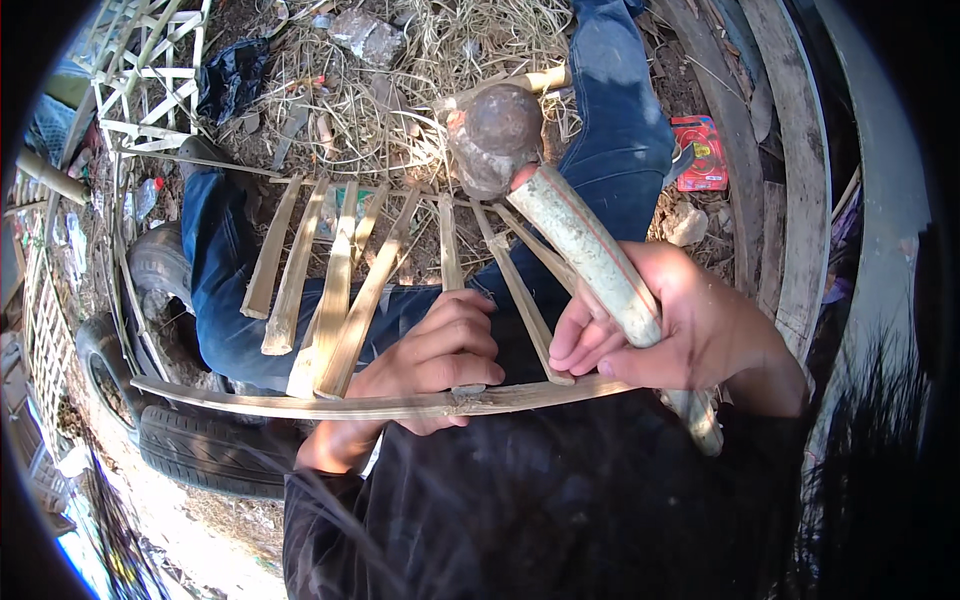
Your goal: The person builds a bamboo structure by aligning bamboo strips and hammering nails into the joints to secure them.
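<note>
My right hand (670, 320) is closed round the pale, red-striped handle of a hammer (585, 240). Its heavy, rounded, rusty head is raised above the slats, away from me. My left hand (440, 345) has its fingers wrapped over the near end of a bamboo slat (449, 240), against a long, curved bamboo strip (250, 405) that crosses in front of my body. A small grey end pokes out at the strip beside my left fingers; what it is I cannot tell. Several more bamboo slats (297, 270) fan out between this strip and a thinner far one.
My jeans-clad legs (620, 150) spread round the bamboo work. Old tyres (200, 450) lie at left, below a bamboo lattice (150, 90). Weathered planks (785, 150) run along the right, near a red packet (700, 152). Dry shavings and a stone (368, 38) litter the far ground.
</note>
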Action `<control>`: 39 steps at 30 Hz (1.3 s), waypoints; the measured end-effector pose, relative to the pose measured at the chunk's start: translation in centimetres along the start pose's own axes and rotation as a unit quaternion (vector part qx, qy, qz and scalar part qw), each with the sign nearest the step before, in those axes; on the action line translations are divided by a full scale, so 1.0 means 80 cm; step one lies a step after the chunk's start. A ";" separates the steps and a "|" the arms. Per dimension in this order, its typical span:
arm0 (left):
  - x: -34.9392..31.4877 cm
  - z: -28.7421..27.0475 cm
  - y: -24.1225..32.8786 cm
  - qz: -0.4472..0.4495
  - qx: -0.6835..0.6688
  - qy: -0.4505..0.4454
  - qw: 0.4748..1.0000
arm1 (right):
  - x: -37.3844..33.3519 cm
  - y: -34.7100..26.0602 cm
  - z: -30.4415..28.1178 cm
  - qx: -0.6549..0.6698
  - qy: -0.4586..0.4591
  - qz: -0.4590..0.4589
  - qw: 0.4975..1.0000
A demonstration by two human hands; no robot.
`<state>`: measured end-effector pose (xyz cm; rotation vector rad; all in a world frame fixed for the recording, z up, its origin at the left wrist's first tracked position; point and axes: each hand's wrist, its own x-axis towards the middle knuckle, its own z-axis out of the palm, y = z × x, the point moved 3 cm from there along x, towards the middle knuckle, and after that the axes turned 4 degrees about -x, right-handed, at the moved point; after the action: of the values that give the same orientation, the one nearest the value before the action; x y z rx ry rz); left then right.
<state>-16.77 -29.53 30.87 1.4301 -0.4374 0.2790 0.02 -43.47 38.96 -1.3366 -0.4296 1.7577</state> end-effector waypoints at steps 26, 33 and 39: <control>0.024 -0.011 -0.001 -0.035 -0.029 0.008 0.999 | -0.020 0.027 -0.055 -0.007 0.066 -0.070 0.995; 0.041 -0.026 -0.020 -0.005 -0.091 -0.030 0.995 | -0.032 0.053 -0.059 0.028 0.069 -0.069 0.995; 0.059 -0.042 -0.030 -0.054 -0.142 -0.141 0.978 | -0.027 0.080 -0.051 0.103 0.035 -0.070 0.992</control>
<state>-11.09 -26.84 30.61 1.2097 -0.6024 -0.0751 1.10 -49.70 34.30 -1.1885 -0.2881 1.5885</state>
